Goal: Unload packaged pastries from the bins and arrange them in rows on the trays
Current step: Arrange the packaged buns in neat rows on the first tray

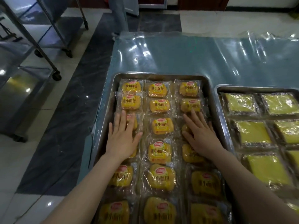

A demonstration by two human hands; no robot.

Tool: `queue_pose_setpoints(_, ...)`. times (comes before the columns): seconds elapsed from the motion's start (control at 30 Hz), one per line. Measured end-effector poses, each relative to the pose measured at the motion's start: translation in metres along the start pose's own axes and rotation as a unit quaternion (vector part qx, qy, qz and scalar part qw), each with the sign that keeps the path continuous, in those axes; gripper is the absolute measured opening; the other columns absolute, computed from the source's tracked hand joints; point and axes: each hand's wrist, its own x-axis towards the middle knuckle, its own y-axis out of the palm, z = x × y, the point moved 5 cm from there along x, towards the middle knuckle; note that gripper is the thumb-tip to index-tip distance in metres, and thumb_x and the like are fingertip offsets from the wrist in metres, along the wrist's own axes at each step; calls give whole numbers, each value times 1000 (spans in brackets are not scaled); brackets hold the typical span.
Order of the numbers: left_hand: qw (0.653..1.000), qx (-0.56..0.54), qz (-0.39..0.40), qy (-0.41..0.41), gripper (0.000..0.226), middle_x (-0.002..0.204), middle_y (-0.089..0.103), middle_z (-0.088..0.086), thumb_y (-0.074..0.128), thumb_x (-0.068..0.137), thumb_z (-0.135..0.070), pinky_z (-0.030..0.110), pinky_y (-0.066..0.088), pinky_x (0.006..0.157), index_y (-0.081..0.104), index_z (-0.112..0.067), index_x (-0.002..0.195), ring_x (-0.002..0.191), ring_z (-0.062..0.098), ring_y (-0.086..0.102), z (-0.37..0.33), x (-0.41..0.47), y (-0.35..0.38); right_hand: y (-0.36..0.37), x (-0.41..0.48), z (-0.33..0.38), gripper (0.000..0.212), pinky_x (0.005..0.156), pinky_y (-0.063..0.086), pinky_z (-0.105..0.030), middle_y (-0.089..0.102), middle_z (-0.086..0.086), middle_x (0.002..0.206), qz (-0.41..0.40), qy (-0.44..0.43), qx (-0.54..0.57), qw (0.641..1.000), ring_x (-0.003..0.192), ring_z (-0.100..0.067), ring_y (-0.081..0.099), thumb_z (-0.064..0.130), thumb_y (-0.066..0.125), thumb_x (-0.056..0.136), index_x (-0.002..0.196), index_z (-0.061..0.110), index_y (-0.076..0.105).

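Pastries [161,126] look light, soft, slippery-wrapped; our left hand [124,138] and right hand [202,135] press flat, fingers straight; we should pinch wrapper edges.

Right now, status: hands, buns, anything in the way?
Left hand open, flat on left column. Right hand open, flat on right column. Buns in three columns on tray. Second tray at right, clear of both hands.

Two trays [161,75], two hands [123,136], about eighteen orange bun packs [162,126], at least six yellow cake packs [252,133].
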Motion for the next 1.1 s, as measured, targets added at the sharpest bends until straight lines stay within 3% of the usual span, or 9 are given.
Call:
queue_pose_setpoints(0.17, 1000, -14, -3, 9, 71, 150, -31, 1, 18, 90, -64, 39, -13, 110, -21, -36, 143, 136, 18, -33, 2, 9, 3, 4, 6, 3, 64, 115, 1, -50, -18, 4, 158, -18, 64, -7, 998, 143, -18, -20, 55, 22, 97, 151, 32, -1)
queue_pose_setpoints(0.43, 999, -20, -35, 25, 71, 151, -29, 1, 20, 91, -61, 37, -10, 112, -21, -36, 143, 139, 17, -27, 2, -14, -6, -13, -24, 10, 62, 115, -6, -44, -13, 7, 158, -92, 12, 5, 996, 143, -14, -21, 52, 26, 96, 151, 33, 4)
queue_pose_setpoints(0.53, 1000, -6, -17, 22, 71, 152, -29, 1, 16, 90, -62, 39, -12, 112, -20, -35, 144, 139, 18, -26, 3, -36, 1, -1, -48, 16, 64, 114, -11, -41, -17, 10, 156, -47, -15, -2, 999, 142, -13, -25, 56, 22, 92, 149, 40, -2)
queue_pose_setpoints(0.67, 1000, 5, 2, 16, 70, 151, -30, 2, 16, 90, -62, 42, -13, 113, -20, -35, 144, 139, 19, -26, 3, -43, 7, 17, -53, 16, 65, 115, -12, -44, -27, 11, 154, 16, 4, -22, 1000, 138, -13, -33, 59, 12, 92, 150, 37, -7)
queue_pose_setpoints(0.83, 998, -20, -35, 39, 73, 153, -26, 3, 32, 93, -51, 38, -8, 114, -19, -35, 143, 139, 17, -25, 3, -38, -1, 8, -44, 16, 61, 117, -4, -51, -10, 9, 159, -16, 20, 12, 1000, 144, -15, -18, 54, 19, 94, 151, 37, 5)
queue_pose_setpoints(0.93, 997, 5, -45, 65, 73, 155, -21, 2, 33, 92, -50, 39, -10, 112, -13, -34, 146, 140, 18, -24, -2, -28, -5, 6, -43, 20, 62, 114, -10, -50, -1, 7, 160, -55, 15, 4, 998, 145, -19, -15, 56, 20, 92, 150, 38, 8)
queue_pose_setpoints(1.1, 997, -6, -29, 73, 63, 158, -5, 5, 34, 93, -51, 40, -5, 113, 12, -30, 149, 143, 22, -13, -2, -21, -3, 15, -38, 23, 58, 112, -13, -53, -10, 6, 160, -42, -2, -27, 999, 143, -19, -22, 53, 23, 96, 149, 41, 4)
